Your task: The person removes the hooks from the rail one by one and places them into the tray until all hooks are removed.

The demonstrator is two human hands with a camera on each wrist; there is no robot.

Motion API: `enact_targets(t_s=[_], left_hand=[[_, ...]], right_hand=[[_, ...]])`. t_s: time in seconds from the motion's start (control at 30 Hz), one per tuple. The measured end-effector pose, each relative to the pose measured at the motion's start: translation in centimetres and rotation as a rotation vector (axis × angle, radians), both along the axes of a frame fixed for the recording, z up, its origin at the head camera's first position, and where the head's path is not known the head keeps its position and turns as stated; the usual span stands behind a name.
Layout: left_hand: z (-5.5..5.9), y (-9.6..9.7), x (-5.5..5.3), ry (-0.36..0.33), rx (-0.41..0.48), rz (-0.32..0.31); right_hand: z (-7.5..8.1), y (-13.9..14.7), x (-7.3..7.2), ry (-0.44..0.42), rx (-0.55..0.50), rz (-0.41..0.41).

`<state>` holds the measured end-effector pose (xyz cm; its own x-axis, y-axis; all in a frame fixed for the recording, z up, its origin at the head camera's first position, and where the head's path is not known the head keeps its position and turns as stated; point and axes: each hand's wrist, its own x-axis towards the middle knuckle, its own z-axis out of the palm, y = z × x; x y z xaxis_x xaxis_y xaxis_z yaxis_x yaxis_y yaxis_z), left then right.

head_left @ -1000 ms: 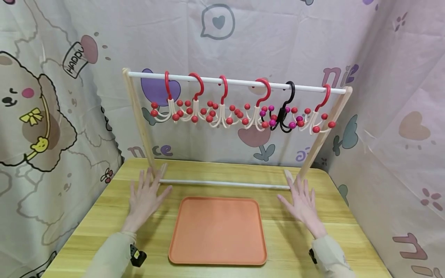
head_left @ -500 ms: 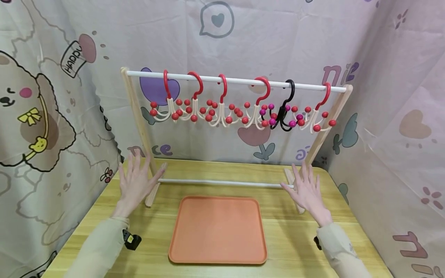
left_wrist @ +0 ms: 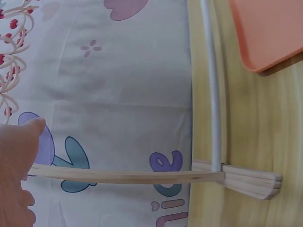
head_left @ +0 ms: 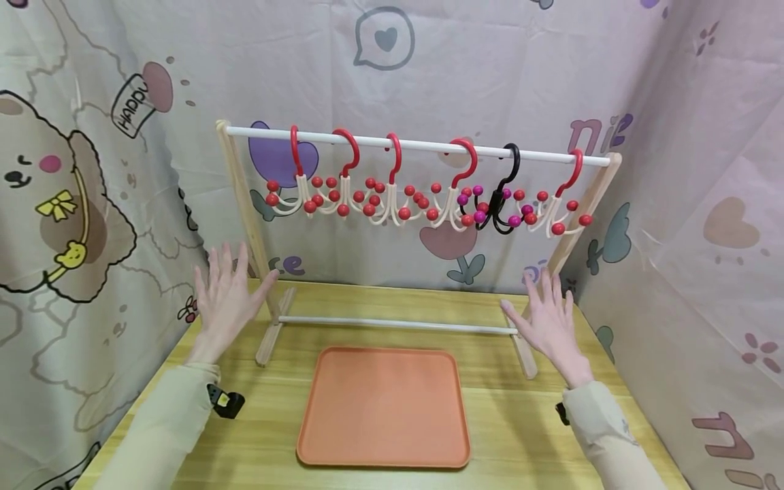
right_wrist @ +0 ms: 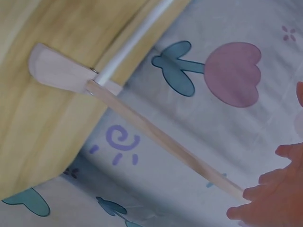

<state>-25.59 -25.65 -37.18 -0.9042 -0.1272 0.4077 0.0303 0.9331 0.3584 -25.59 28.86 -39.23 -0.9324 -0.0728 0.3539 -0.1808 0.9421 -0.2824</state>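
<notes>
My left hand (head_left: 225, 299) is raised beside the left post of a wooden-framed rack, fingers spread and holding nothing. At the opposite post my right hand (head_left: 551, 327) is held up in the same way, also with nothing in it. Several claw-shaped hangers hang from the rack's white top rod (head_left: 422, 145). Most have red hooks and cream arms tipped with red balls, like the middle hanger (head_left: 392, 197). One black hanger (head_left: 496, 202) with magenta balls hangs second from the right. Each wrist view catches part of its hand, the left (left_wrist: 16, 156) and the right (right_wrist: 279, 194), overlapping a post.
An orange tray (head_left: 382, 408) lies flat on the wooden table (head_left: 514, 435) before the rack. A white lower bar (head_left: 398, 324) joins the left foot (head_left: 268, 346) and right foot (head_left: 525, 361). Printed cloth (head_left: 416, 88) surrounds the table's back and sides.
Both hands have risen from low beside the rack's feet and moved outward, the left to the left and the right to the right. Hangers, rack and tray stay put.
</notes>
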Motion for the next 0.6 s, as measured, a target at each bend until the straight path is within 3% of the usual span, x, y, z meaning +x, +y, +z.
enact_targets(t_s=[0.37,0.6], left_hand=[[2.2,0.1,-0.8,0.036,0.057,-0.004],[3.4,0.2,-1.9,0.109,0.146,-0.021]], right_hand=[[2.7,0.1,-0.2,0.12,-0.064,-0.024],[3.5,0.1,-0.5,0.291,-0.118,-0.019]])
